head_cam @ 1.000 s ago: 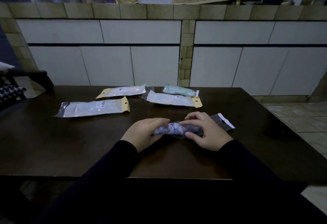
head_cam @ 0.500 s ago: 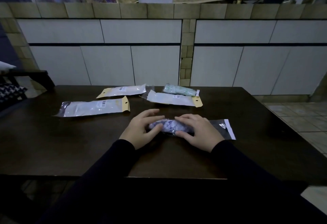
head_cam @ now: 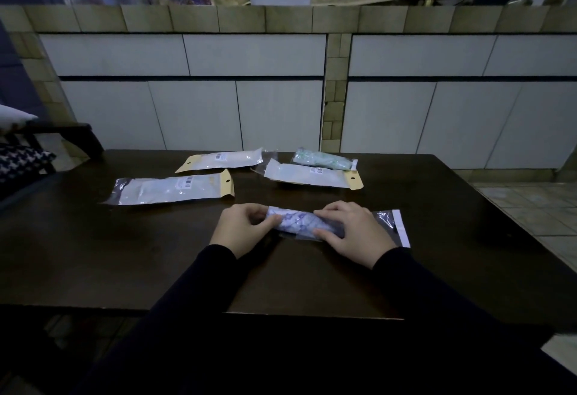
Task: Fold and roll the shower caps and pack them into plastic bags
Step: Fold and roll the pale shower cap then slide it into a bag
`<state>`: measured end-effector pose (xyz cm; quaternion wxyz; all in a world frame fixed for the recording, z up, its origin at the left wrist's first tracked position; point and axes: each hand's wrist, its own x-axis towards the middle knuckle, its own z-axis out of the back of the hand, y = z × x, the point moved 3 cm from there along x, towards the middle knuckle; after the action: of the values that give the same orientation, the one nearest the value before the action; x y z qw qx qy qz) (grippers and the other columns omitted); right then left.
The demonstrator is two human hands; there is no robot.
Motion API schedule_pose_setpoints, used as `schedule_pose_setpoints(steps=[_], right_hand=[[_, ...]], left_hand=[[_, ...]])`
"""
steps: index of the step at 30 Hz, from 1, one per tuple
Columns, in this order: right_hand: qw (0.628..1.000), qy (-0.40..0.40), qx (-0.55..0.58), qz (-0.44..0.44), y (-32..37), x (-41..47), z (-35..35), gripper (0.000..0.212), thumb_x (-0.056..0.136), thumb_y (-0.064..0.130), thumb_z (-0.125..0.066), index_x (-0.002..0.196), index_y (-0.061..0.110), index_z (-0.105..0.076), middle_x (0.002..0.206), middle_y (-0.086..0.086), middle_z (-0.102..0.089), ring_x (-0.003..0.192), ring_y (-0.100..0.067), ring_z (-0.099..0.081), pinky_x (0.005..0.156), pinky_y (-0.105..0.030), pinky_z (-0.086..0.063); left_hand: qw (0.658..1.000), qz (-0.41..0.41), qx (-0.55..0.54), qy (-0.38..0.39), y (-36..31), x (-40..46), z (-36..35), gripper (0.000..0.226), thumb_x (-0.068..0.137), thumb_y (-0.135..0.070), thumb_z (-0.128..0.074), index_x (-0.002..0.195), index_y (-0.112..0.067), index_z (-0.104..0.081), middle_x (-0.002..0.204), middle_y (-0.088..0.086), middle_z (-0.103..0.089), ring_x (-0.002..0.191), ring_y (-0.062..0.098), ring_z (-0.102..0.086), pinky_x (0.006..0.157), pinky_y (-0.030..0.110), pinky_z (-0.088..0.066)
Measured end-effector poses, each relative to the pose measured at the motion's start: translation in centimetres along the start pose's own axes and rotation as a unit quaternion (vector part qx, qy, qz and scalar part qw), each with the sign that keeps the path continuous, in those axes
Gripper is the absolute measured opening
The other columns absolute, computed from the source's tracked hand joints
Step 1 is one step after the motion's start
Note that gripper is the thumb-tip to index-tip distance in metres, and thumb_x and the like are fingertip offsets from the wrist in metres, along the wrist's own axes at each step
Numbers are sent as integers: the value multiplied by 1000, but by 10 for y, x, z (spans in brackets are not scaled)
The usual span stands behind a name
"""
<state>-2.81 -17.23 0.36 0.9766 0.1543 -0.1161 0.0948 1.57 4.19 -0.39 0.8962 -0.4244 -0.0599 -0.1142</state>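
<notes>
Hands have closed in on the rolled shower cap (head_cam: 299, 221) again: half a second ago the fingers of both lay flatter over it, and now the left hand (head_cam: 242, 229) curls its fingers and thumb round the roll's left end while the right hand (head_cam: 354, 232) pinches the clear plastic bag (head_cam: 387, 224) around the roll's other end, thumb on the near side and fingers over the top. A second ago the bag's white strip stood tilted up off the counter (head_cam: 125, 254); now it lies flat, just beyond the right hand on its outer side. The patterned roll shows between the two hands, lying on the counter, its right part already under the film and its left tip reaching the left hand's fingers. My reading is that the cap is being fed into the bag and is most of the way in, with the sealing flap not yet closed. Farther out from the hands lie three packed white bags (head_cam: 175, 190), and a greenish rolled cap in its bag (head_cam: 324, 159) beyond the right hand.
</notes>
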Motion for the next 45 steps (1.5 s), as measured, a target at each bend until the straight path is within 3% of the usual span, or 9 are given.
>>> schedule_pose_setpoints(steps=[10,13,17,20,25,34,39,42,45], right_hand=[[999,-35,-9,4,-3,-4,5,50,88,51,-58,134,34,-51,127,13,-50,115,-6,-43,100,-26,-35],[1000,-27,12,-6,-2,0,1,48,88,48,-59,133,33,-52,126,12,-50,114,-6,-42,99,-26,-37],[999,-36,6,-12,-2,4,1,45,89,50,-57,132,35,-54,125,13,-51,114,-6,-42,99,-26,-32],[999,-42,6,-16,-3,3,1,46,88,52,-57,131,37,-54,124,15,-51,113,-5,-42,95,-23,-30],[999,-33,7,-16,-1,5,1,45,88,52,-57,131,37,-54,125,14,-50,114,-5,-42,95,-24,-30],[999,-31,14,-27,7,8,-1,45,86,53,-59,127,34,-57,119,12,-51,111,-7,-44,97,-28,-39],[993,-3,83,-85,19,23,0,43,90,54,-53,122,27,-61,117,8,-49,99,-5,-49,82,-22,-43],[989,41,82,-119,23,37,-1,38,97,43,-46,129,24,-55,124,2,-58,98,-8,-54,81,-22,-42],[975,91,143,-145,22,50,-2,43,93,38,-56,132,22,-53,129,1,-58,109,-12,-55,90,-27,-45]], left_hand=[[997,27,-57,-36,4,3,3,27,73,-41,-80,93,-26,-69,86,-10,-71,82,1,-65,80,24,-54],[999,12,-29,-22,-4,2,-2,21,79,-39,-75,95,-26,-72,87,-12,-69,78,0,-58,69,18,-46],[999,-37,-2,10,-13,3,-11,22,91,-38,-61,103,-24,-73,104,-11,-70,95,1,-59,88,23,-46],[999,-37,-14,11,-13,2,-10,30,95,-41,-52,106,-22,-72,104,-11,-69,94,1,-57,79,15,-40],[996,-35,-72,33,-14,1,-13,26,93,-45,-55,106,-26,-67,101,-9,-68,95,2,-61,87,23,-47],[992,-18,-106,67,-14,3,-16,20,93,-39,-57,109,-26,-60,104,-11,-65,100,3,-60,77,13,-43],[983,18,148,-110,-8,3,2,46,79,-72,-52,101,-32,-58,95,-14,-60,100,11,-48,87,37,-37],[965,95,233,-73,-4,4,1,67,72,-86,-40,100,-29,-60,99,-7,-60,101,17,-48,90,41,-33],[972,70,221,-30,-2,11,-3,52,80,-76,-45,101,-32,-63,100,-9,-60,99,13,-44,91,40,-29]])
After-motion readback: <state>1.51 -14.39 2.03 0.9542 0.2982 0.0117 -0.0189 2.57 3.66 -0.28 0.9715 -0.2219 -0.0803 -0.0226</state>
